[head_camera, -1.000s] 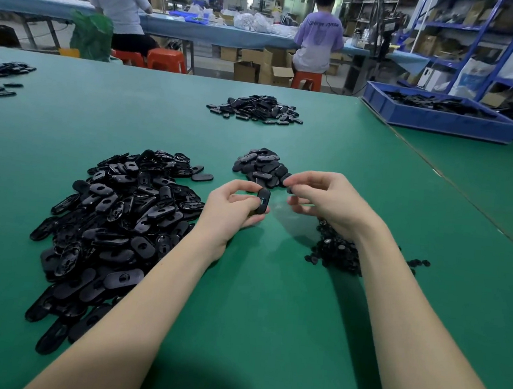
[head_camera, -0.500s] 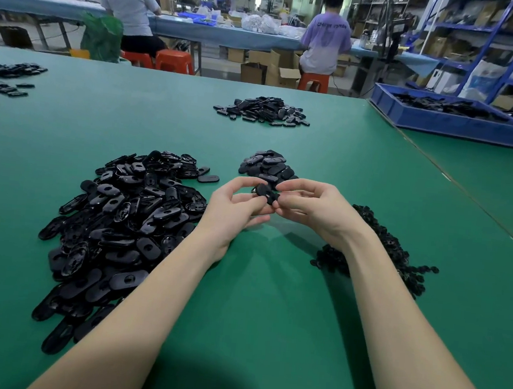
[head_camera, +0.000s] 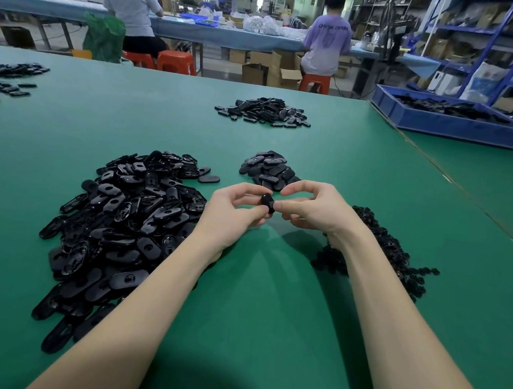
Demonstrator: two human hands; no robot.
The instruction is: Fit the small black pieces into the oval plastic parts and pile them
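Black oval parts (head_camera: 122, 223) are heaped at left on the desk (head_camera: 269, 319). One oval part (head_camera: 268, 202) is pinched between left hand (head_camera: 231, 214) and right hand (head_camera: 313, 208), both grips clamped on it; fitting seems underway. Next, firm seating, then placement on the finished pile (head_camera: 266, 169).

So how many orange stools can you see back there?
3: two stools side by side behind the far-left worker, one under the purple-shirted person. Others may be hidden.

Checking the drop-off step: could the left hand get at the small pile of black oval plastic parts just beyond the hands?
Probably yes. The small pile of black oval plastic parts lies just beyond the left hand with bare green table between; the hand pinches a black oval part.
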